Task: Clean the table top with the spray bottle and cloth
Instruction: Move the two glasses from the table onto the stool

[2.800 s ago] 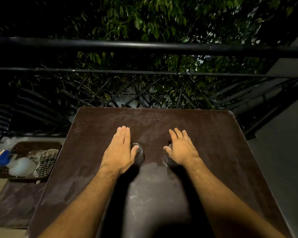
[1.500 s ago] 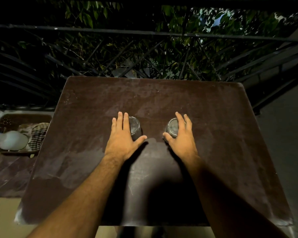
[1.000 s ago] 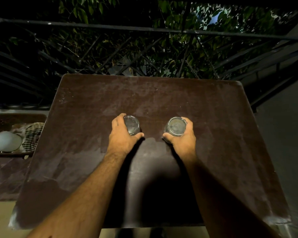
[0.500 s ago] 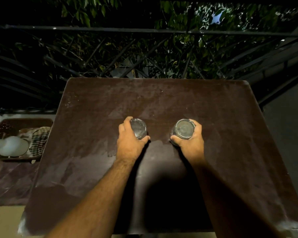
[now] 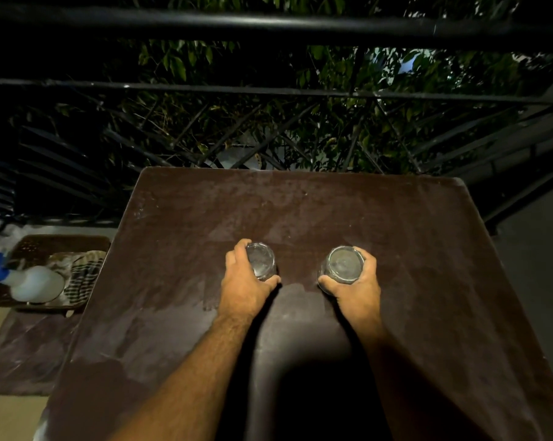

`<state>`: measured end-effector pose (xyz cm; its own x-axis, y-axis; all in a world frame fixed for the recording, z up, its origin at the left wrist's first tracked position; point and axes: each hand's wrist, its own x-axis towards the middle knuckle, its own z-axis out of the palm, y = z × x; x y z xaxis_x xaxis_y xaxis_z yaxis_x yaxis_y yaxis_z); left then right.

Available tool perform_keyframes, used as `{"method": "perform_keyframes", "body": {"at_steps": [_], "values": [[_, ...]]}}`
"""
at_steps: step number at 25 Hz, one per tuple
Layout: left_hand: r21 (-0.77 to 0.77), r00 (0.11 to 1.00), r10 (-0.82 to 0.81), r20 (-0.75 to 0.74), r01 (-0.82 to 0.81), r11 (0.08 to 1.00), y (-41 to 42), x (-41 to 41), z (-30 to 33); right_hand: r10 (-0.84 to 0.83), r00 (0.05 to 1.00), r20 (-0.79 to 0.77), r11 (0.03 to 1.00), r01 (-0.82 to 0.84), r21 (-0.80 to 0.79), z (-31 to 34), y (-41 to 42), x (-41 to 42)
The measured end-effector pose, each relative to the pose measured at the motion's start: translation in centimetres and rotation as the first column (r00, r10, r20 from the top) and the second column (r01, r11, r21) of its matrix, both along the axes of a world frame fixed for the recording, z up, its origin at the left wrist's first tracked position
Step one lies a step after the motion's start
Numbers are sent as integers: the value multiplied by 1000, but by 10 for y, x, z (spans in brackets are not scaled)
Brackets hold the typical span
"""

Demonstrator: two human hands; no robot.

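A dusty dark brown table top (image 5: pixel 300 211) fills the middle of the view. Two clear glasses stand on it side by side. My left hand (image 5: pixel 244 281) grips the left glass (image 5: pixel 261 261), fingers and thumb curled round it. My right hand (image 5: pixel 354 288) grips the right glass (image 5: pixel 345 264) the same way. To the left, below table level, a white spray bottle (image 5: pixel 36 283) with a blue head lies in a brown tray (image 5: pixel 58 241). A striped cloth (image 5: pixel 82 273) lies beside the bottle in that tray.
A black metal railing (image 5: pixel 268 27) runs across behind the table, with green foliage beyond it. The tray rests on a lower brown surface (image 5: pixel 23 351) at the left. Grey floor (image 5: pixel 536 281) lies to the right of the table.
Both hands went from lying flat beside the glasses to curling round them. The view has tilted up a little since half a second ago; the glasses stand where they were.
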<state>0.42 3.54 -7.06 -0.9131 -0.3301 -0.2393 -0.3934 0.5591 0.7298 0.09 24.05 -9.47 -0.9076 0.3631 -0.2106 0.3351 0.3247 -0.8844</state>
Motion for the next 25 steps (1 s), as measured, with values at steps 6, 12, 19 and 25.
{"method": "perform_keyframes", "body": {"at_steps": [6, 12, 19, 25], "values": [[-33, 999, -51, 4, 51, 998, -10, -1, 3, 4, 1000, -16, 1000, -3, 15, 7, -3, -3], [-61, 999, -31, -34, 29, 998, -69, 3, 24, 55, 996, -65, 997, -52, 49, 19, -46, -7], [-86, 995, 16, -101, -24, 996, -188, 17, 46, 148, 985, -92, 988, -144, 52, 39, -167, 2], [-108, 995, 26, -99, -37, 993, -304, 42, 46, 217, 971, -98, 976, -214, 32, 45, -296, 15]]}}
